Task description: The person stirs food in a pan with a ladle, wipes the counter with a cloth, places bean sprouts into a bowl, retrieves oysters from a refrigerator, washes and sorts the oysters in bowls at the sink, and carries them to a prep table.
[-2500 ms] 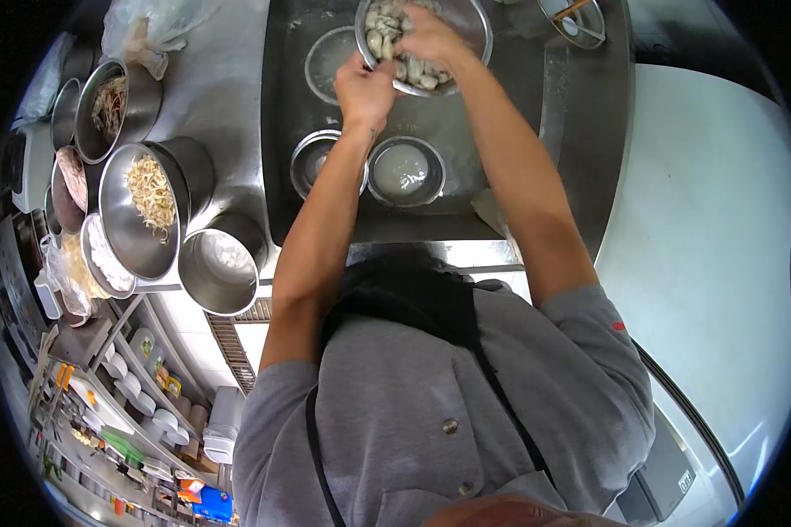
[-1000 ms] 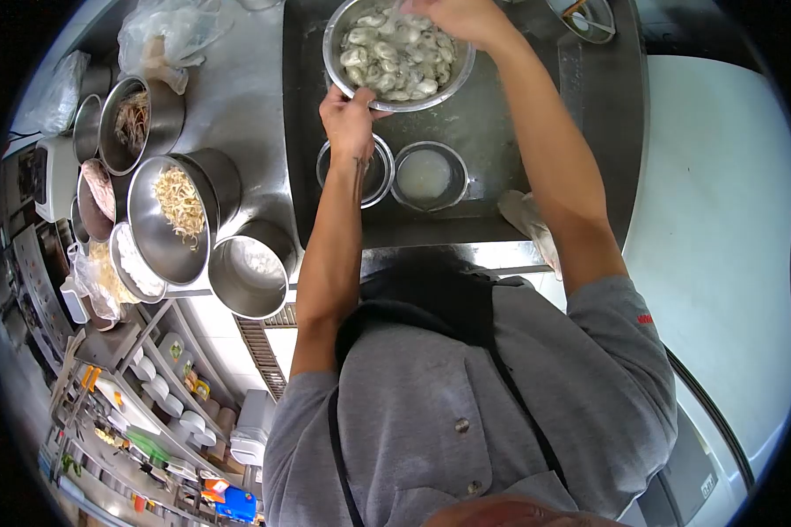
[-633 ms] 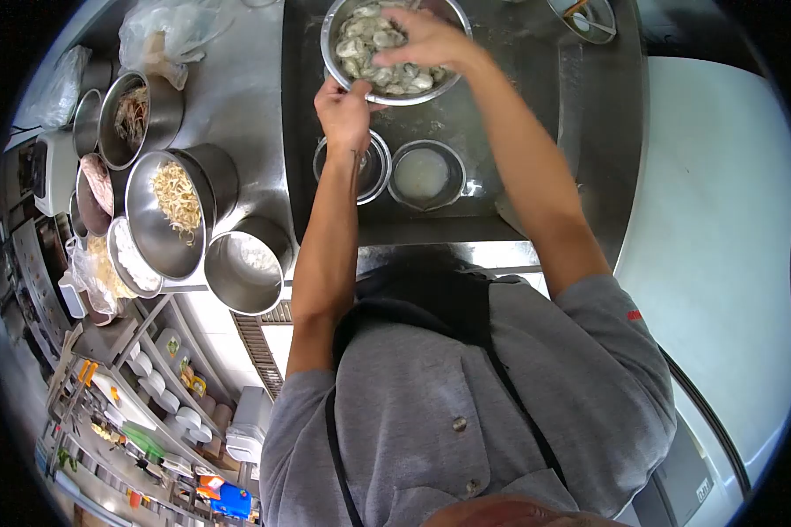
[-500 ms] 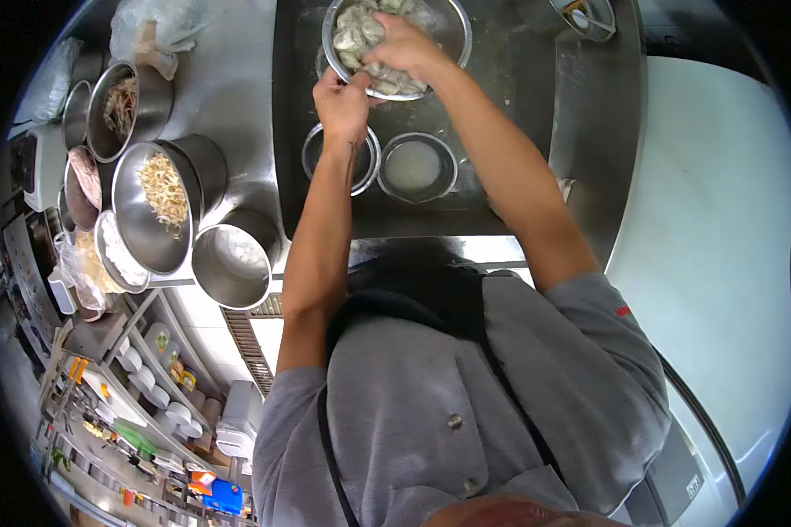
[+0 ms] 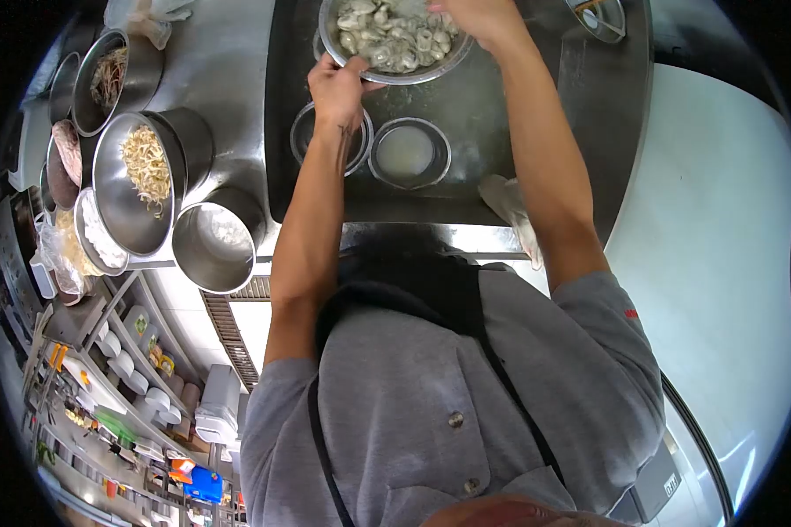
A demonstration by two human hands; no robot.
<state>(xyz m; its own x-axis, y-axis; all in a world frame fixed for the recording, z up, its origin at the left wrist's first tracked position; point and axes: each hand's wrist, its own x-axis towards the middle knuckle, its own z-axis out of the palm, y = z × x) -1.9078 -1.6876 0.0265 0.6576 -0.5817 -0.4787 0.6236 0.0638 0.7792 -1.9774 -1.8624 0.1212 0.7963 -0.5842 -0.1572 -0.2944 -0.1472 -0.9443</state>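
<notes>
A metal bowl (image 5: pixel 404 80) of wet, grey-white shucked oysters (image 5: pixel 395 42) is at the top of the view, over the dark sink (image 5: pixel 492 114). My left hand (image 5: pixel 337 92) grips its near-left rim, thumb on the edge and fingers underneath. At the bowl's right side is my right hand (image 5: pixel 485 19), clear of the oysters' middle; its fingers are partly cut off by the frame's top edge, so their closure cannot be told. Below the bowl, a round metal bowl (image 5: pixel 366 145) lies partly behind my left wrist, beside another bowl (image 5: pixel 448 158) holding cloudy liquid.
Left on the steel counter (image 5: pixel 228 79) stand a bowl of bean sprouts (image 5: pixel 147 171), a pot with white contents (image 5: pixel 215 277) and a pot of brownish strips (image 5: pixel 141 83). A pale cloth (image 5: pixel 505 200) hangs over the sink's near edge. A container (image 5: pixel 599 19) sits top right.
My right hand has come out of the oysters and moved to the bowl's right side. My left hand still grips the rim. The whole view has shifted slightly.
</notes>
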